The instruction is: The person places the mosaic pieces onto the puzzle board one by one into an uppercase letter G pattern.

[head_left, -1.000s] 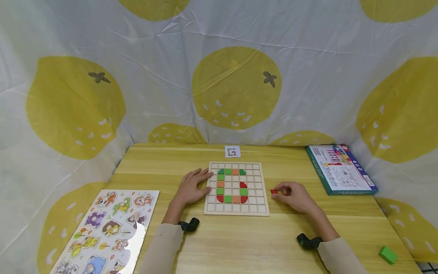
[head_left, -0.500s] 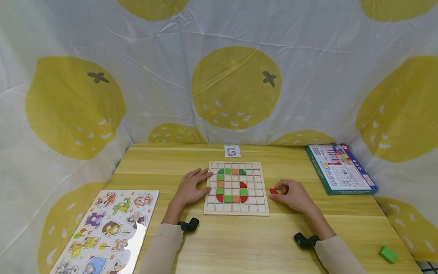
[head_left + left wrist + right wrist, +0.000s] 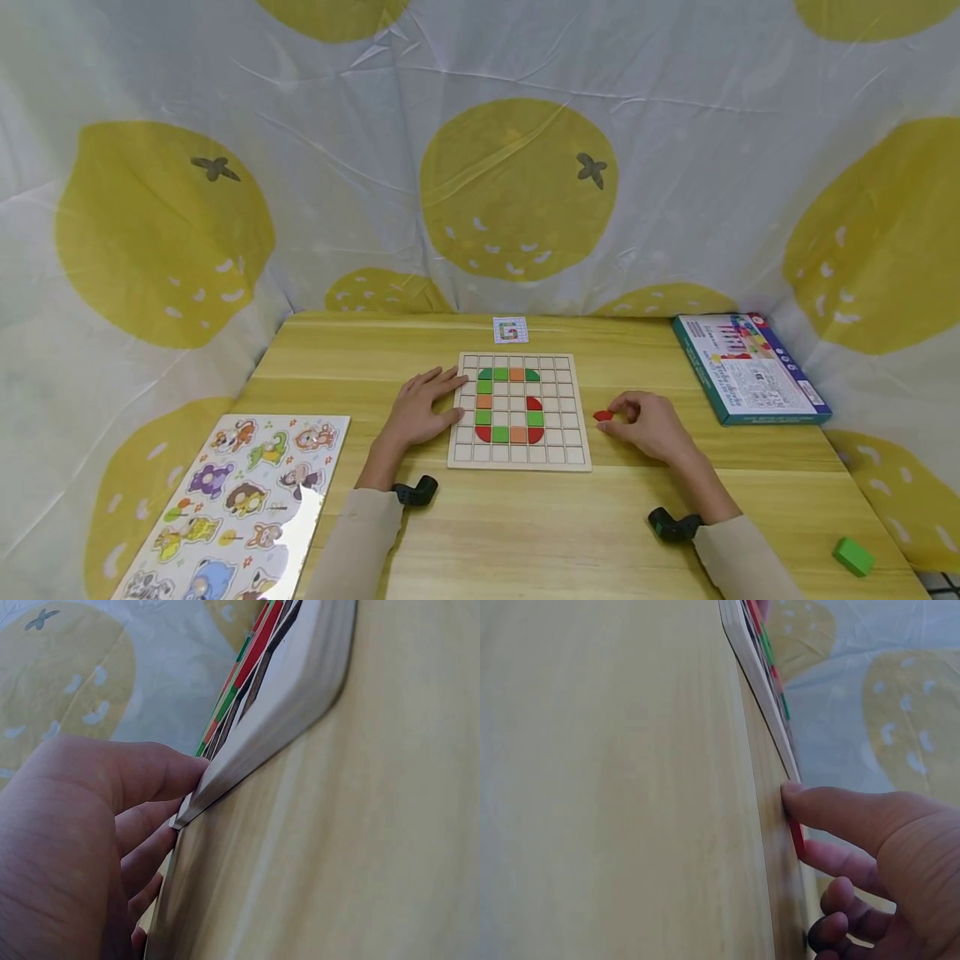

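Note:
A wooden grid board (image 3: 558, 454) lies mid-table, with green, orange and red tiles forming a G-like shape. My left hand (image 3: 422, 410) rests at its left edge, fingers spread and thumb on the rim. In the left wrist view the thumb (image 3: 180, 772) touches the edge of the board (image 3: 300, 705). Right of the board, my right hand (image 3: 651, 429) pinches a small red tile (image 3: 603, 416) between thumb and index finger, low over the tabletop. The right wrist view shows this red tile (image 3: 796, 837) edge-on, with the other fingers curled beneath.
A small card (image 3: 511, 330) with a G pattern lies behind the board. At the left is an animal puzzle board (image 3: 240, 500). A flat box (image 3: 750, 371) sits at the back right, and a green block (image 3: 853, 557) near the front right corner.
The red tile has turned a little between my right thumb and index finger and shows more of its face. My left hand stays where it was on the board.

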### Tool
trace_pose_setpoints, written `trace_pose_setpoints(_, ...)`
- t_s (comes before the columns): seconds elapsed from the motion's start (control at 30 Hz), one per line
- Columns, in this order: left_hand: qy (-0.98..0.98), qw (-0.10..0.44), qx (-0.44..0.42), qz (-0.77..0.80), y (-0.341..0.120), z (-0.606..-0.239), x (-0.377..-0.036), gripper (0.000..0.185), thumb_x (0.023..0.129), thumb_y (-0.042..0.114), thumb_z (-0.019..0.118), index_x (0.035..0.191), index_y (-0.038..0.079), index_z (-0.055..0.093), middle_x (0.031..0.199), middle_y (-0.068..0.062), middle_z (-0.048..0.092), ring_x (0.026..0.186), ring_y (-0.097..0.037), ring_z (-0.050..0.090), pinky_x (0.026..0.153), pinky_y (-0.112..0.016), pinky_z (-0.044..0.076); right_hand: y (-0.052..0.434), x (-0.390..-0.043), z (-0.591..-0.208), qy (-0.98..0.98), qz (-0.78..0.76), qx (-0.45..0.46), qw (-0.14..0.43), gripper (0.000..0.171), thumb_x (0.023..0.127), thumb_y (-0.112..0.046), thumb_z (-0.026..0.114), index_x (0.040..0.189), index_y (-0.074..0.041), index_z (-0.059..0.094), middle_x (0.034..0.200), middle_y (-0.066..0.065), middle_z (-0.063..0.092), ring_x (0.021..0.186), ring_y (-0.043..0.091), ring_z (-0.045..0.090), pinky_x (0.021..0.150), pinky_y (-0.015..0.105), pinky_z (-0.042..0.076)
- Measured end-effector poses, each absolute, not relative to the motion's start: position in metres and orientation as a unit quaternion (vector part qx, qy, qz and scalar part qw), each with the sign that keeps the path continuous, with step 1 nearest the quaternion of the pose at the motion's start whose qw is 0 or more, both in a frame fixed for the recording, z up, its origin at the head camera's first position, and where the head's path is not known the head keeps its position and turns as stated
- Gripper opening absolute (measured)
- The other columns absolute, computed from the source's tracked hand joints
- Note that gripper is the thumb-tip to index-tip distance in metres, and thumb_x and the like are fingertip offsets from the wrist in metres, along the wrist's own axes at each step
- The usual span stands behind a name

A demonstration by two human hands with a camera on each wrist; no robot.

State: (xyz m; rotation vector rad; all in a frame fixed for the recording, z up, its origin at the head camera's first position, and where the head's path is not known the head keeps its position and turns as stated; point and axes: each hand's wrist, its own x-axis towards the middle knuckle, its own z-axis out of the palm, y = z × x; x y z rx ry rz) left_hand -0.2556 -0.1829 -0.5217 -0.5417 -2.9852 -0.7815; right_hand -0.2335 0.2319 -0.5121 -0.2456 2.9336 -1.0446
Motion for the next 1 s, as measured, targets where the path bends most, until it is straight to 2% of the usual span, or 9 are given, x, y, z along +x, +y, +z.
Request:
trace_pose_setpoints(0.43, -0.953, 0.007, -0.174, -0.248, -0.184, -0.522, -0.256, 0.057, 0.089, 0.046, 0.059, 0.144, 0.035, 0.047, 0.156, 0.007, 0.037, 0.148, -0.024, 0.025, 0.12, -0.052, 0.015, 0.232, -0.234, -0.513, 0.932, -0.352, -0.087, 0.015, 0.027, 0.08, -0.033, 0.079, 0.096, -0.011, 0.075, 0.071, -0.001, 0.054, 0.065, 0.014, 0.047, 0.055, 0.022, 0.036)
trace_pose_setpoints(1.0, -0.954, 0.006, -0.175, -0.242, -0.183, -0.523, -0.255, 0.058, 0.089, 0.045, 0.059, 0.145, 0.035, 0.047, 0.156, 0.007, 0.036, 0.148, -0.024, 0.025, 0.12, -0.053, 0.015, 0.208, -0.242, -0.507, 0.921, -0.377, -0.098, 0.005, 0.023, 0.081, -0.033, 0.078, 0.097, -0.016, 0.075, 0.07, 0.0, 0.054, 0.065, 0.015, 0.047, 0.055, 0.023, 0.037)
